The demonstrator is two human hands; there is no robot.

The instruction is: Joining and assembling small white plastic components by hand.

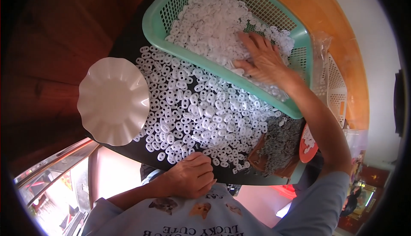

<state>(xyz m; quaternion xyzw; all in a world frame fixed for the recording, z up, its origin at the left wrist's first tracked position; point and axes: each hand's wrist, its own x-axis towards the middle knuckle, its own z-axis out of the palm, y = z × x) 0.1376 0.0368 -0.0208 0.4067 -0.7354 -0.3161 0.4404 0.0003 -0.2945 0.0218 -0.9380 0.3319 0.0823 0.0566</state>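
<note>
My right hand (264,62) reaches into a green plastic basket (205,64), fingers spread over a heap of small white oval plastic pieces (212,19). Its thumb and fingers touch the heap, and no piece is gripped that I can see. Close to the table's front edge, my left hand (192,176) is curled closed beside many loose two-holed white pieces (184,103) spread over the dark tabletop. Whatever its fingers hold, if anything, is hidden.
A pale scalloped plate (112,103) sits at the left edge of the table. To the right are a brown container (259,156) heaped with small grey bits (282,144) and a red dish (307,150) with white pieces. A white perforated basket (336,88) lies beyond.
</note>
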